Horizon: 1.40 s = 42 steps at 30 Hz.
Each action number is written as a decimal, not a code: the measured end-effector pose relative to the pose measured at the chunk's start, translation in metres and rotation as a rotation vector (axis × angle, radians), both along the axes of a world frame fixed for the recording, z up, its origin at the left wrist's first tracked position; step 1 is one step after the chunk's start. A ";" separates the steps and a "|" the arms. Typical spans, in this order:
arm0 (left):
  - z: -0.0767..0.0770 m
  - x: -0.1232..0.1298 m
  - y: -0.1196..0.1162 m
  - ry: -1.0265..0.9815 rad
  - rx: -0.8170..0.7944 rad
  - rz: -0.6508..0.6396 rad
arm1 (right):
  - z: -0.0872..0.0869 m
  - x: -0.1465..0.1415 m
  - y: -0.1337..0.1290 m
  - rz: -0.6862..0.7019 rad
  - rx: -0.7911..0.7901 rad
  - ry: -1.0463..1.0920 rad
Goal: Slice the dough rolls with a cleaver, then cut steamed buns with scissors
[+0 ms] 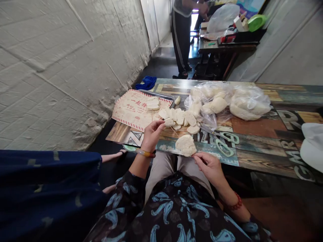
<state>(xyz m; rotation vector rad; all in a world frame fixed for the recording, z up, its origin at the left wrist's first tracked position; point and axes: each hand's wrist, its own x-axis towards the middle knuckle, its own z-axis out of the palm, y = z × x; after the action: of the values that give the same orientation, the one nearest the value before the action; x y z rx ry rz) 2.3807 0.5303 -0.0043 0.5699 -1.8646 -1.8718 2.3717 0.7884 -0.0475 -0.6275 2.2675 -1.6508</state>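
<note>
My left hand [152, 135] pinches the edge of a pale flat slice [169, 122] at the near side of a pile of slices [179, 116]. Near the table's front edge, my right hand [207, 165] has its thumb and fingers closed at the lower edge of a larger round flat piece [186, 145]. Behind the pile, clear plastic bags [212, 97] hold pale round buns. More slices [152, 103] lie on a printed paper sheet [131, 109] over a dark tray at the left.
Green-handled scissors [224, 143] lie right of the pile. A blue cloth [146, 82] is at the table's far left corner, a white object [313, 144] at the right edge. One person stands beyond the table; another, in blue clothing [50, 195], is at my left.
</note>
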 end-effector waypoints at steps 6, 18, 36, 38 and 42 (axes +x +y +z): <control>-0.013 -0.020 0.007 -0.005 -0.181 -0.068 | 0.003 -0.008 0.013 -0.063 0.001 0.035; -0.007 -0.067 -0.025 -0.180 -0.877 0.048 | 0.003 -0.019 0.015 -0.095 -0.022 0.015; 0.015 -0.104 0.018 -0.320 -1.279 -0.306 | 0.003 -0.028 0.020 -0.167 -0.054 -0.027; 0.018 -0.104 0.023 -0.325 -1.246 -0.339 | 0.004 -0.028 0.020 -0.175 -0.056 -0.024; 0.020 -0.103 0.032 -0.274 -1.297 -0.364 | 0.006 -0.028 0.021 -0.189 -0.060 -0.020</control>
<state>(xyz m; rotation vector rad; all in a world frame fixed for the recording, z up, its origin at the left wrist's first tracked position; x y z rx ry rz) 2.2781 0.5619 0.0155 0.0039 -2.9310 -0.3861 2.3440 0.8094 -0.0415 -0.4184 2.3328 -1.8084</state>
